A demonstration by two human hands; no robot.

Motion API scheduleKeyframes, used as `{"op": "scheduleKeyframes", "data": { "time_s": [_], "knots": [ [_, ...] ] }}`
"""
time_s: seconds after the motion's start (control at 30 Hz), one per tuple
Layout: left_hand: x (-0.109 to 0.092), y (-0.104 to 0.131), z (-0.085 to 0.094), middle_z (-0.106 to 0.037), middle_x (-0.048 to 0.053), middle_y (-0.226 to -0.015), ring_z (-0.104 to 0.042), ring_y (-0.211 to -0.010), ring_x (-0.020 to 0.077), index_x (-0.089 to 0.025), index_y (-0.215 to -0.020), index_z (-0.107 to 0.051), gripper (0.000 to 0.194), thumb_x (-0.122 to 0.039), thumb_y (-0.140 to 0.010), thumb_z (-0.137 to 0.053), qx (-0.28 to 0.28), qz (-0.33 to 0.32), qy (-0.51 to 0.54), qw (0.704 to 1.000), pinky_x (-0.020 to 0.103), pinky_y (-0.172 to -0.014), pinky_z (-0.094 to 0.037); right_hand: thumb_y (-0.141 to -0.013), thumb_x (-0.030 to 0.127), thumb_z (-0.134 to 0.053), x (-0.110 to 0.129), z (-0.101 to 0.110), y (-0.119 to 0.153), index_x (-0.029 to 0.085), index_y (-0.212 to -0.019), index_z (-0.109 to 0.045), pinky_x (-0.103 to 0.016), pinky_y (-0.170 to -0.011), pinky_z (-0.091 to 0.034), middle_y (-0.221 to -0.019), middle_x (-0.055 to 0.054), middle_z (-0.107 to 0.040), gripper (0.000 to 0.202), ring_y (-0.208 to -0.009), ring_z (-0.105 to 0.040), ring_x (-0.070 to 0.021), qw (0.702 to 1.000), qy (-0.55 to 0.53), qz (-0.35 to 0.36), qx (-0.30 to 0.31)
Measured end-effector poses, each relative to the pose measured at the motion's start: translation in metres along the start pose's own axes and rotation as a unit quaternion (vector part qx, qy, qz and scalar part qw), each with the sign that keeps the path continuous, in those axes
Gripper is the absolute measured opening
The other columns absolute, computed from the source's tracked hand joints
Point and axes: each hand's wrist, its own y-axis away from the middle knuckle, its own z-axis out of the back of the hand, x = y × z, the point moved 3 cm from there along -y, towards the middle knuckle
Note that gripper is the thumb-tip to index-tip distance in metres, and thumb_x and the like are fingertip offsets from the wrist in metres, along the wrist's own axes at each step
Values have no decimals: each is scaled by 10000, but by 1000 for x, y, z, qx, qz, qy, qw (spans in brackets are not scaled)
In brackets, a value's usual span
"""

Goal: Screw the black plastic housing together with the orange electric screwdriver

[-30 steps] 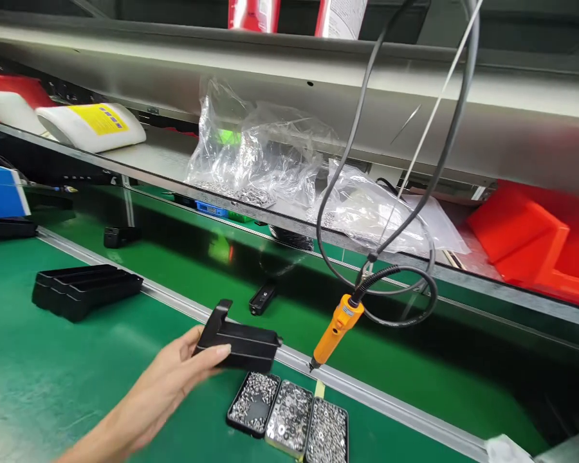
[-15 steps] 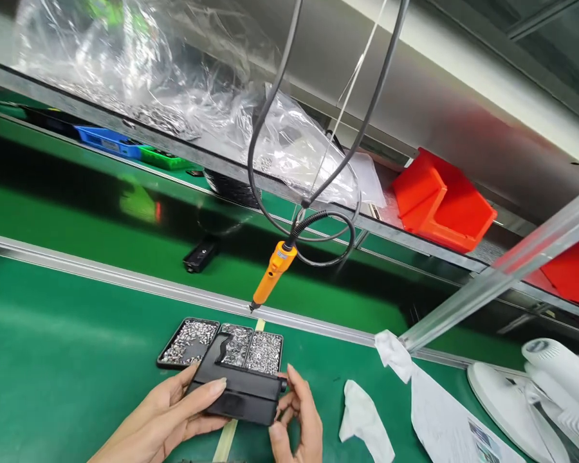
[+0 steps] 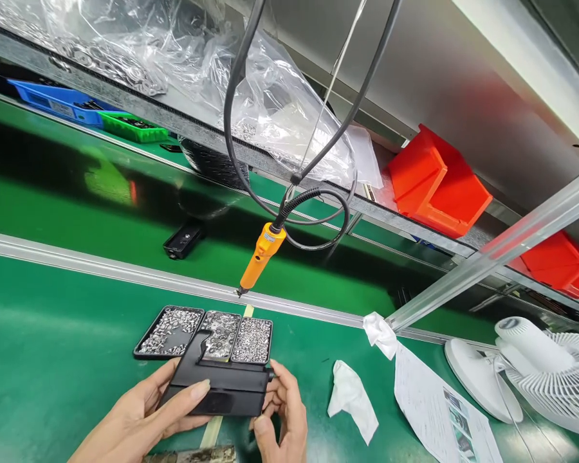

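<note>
Housing [image 3: 217, 386], black plastic, sits flat between both my hands just above the green bench [image 3: 53, 334], at the near edge of the view. Going big to small from here.

Shelf [image 3: 183, 125] overhead carries clear bags [image 3: 270, 109] of hardware and a red bin [image 3: 437, 186]. White fan [image 3: 535, 379] lies at far right, with a paper sheet [image 3: 434, 411] and a white rag [image 3: 352, 399] between it and me. Another small black part [image 3: 182, 239] rests on the belt beyond the rail, well apart.

Orange screwdriver [image 3: 258, 257] hangs on its coiled cord, tip just above the rail, directly beyond the trays.

Three trays [image 3: 174, 331] of screws and washers stand side by side, just behind the housing; its upright tab overlaps the middle one in view.

Left hand [image 3: 145, 418] grips the housing from the left, thumb flat on top, fingers beneath. Right hand [image 3: 284, 411] pinches the right end, fingertips at a small stub sticking out there.

Judgement: I seem to be squaring the part up for fastening. To do it well, keep the housing level, left thumb clear of any screw holes, and steady the right end firmly so it cannot twist. Holes themselves are too small to make out.
</note>
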Motion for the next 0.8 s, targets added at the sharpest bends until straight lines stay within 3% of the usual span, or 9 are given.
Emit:
{"op": "scheduleKeyframes", "data": {
  "time_s": [0.17,0.27,0.33,0.4,0.5,0.6,0.73,0.8],
  "knots": [
    [0,3,-2,-626,178,-1508,-736,-1199,366,-144,-1546,-440,1078,-644,-722,-924,-25,-10,-32,999,326,-905,-694,-963,694,-641,-2,-2,2,186,-1513,-543,-316,-668,-589,-1036,-115,-676,755,-749,-637,-211,1000,-3,-8,13],
    [-5,5,-3,-680,169,-1437,-734,-1190,378,-132,-1465,-518,1031,-666,-684,-930,-30,-44,-58,997,320,-844,-704,-951,712,-653,-3,-2,4,194,-1509,-547,-355,-780,-618,-1045,-113,-674,769,-791,-648,-220,1000,0,-13,20],
    [-5,3,0,-722,137,-1378,-713,-1219,397,-164,-1414,-576,956,-641,-670,-941,-12,-61,-79,995,346,-849,-706,-940,724,-664,-2,-2,4,199,-1492,-555,-356,-809,-617,-1054,-111,-680,770,-799,-649,-216,1000,-3,-15,26],
    [-1,-3,6,-719,111,-1389,-688,-1264,392,-199,-1412,-580,917,-622,-682,-940,17,-66,-105,992,354,-910,-693,-935,739,-660,0,-3,4,206,-1472,-555,-304,-700,-598,-1049,-103,-681,764,-736,-629,-189,999,-16,-29,39],
    [10,-10,15,-643,105,-1497,-630,-1357,344,-219,-1460,-518,900,-628,-752,-895,44,-71,-145,986,312,-1045,-628,-976,741,-593,5,-5,2,202,-1425,-556,-209,-491,-453,-850,-32,-636,702,-558,-514,-126,995,-47,-61,70],
    [19,-12,18,-538,77,-1609,-536,-1465,299,-256,-1505,-459,838,-626,-846,-820,48,-87,-165,981,281,-1115,-570,-1018,705,-564,10,-6,0,186,-1317,-629,-179,-447,-336,-624,44,-507,602,-471,-426,-96,992,-49,-81,80],
    [22,-10,19,-593,71,-1557,-565,-1439,290,-245,-1527,-449,892,-681,-832,-800,26,-70,-164,984,286,-1149,-538,-1076,700,-424,14,-5,-4,132,-1090,-747,-203,-454,-316,-495,31,-472,653,-423,-440,-105,993,-36,-96,60],
    [21,-9,18,-639,75,-1507,-604,-1396,308,-232,-1527,-467,930,-698,-800,-815,28,-57,-146,987,298,-1127,-563,-1087,697,-382,14,-4,-5,122,-1073,-758,-211,-470,-328,-492,25,-471,687,-431,-453,-111,992,-43,-105,54]
  ]
}}
